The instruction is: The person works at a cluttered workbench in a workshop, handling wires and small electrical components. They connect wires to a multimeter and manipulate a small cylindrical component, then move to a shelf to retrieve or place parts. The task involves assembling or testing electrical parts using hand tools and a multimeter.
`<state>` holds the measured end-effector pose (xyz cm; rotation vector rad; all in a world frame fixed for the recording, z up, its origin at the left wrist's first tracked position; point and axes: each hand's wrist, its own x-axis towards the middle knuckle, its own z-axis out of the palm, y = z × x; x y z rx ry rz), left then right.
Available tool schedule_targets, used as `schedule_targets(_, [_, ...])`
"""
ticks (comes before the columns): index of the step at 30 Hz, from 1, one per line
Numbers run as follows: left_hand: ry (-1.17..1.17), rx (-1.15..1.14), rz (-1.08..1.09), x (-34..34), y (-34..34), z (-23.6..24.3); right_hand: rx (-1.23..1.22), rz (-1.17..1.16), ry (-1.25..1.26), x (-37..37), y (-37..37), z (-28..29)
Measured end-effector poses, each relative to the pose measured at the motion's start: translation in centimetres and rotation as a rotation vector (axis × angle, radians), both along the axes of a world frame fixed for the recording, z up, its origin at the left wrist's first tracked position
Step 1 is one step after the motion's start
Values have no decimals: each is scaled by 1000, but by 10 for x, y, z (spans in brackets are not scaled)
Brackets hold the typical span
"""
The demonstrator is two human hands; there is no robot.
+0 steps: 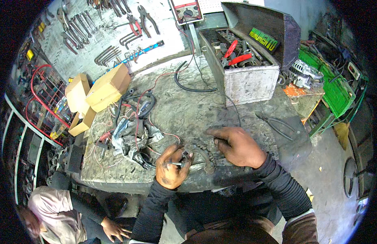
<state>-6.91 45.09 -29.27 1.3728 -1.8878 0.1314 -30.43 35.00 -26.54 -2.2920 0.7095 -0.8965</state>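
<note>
At the front of the workbench, my left hand [172, 167] is closed, thumb and fingers pinching a small dark part [185, 155] with a thin metal pin sticking out. Its exact kind I cannot make out. Right beside these fingers, a curved, greasy metal piece [208, 159] lies near the bench edge, its left end partly hidden. To the right of that piece hovers my right hand [240, 147], index finger stretched out and thumb apart, with nothing visible between them. Left of my left hand sits a heap of grey rags [133, 136] tangled with wires.
Diagonal pliers [276, 125] lie at the right of the workbench [188, 107]. An open metal toolbox [251, 83] stands behind, near an alternator [304, 75]. Cardboard boxes [108, 87] and a black hose [192, 86] are farther back. Another person [58, 211] sits at lower left.
</note>
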Motion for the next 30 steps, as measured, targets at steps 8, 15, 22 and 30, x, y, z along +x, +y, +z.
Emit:
schedule_targets(8, [16, 88, 63, -3, 5, 1, 63, -117, 85, -1, 7, 2])
schedule_targets(15, [20, 162, 59, 2, 5, -3, 129, -109, -8, 5, 6, 1])
schedule_targets(22, [1, -19, -1, 4, 1, -8, 186, -54, -29, 17, -4, 1])
schedule_targets(30, [-52, -38, 21, 1, 5, 0, 238, 17, -122, 37, -8, 3])
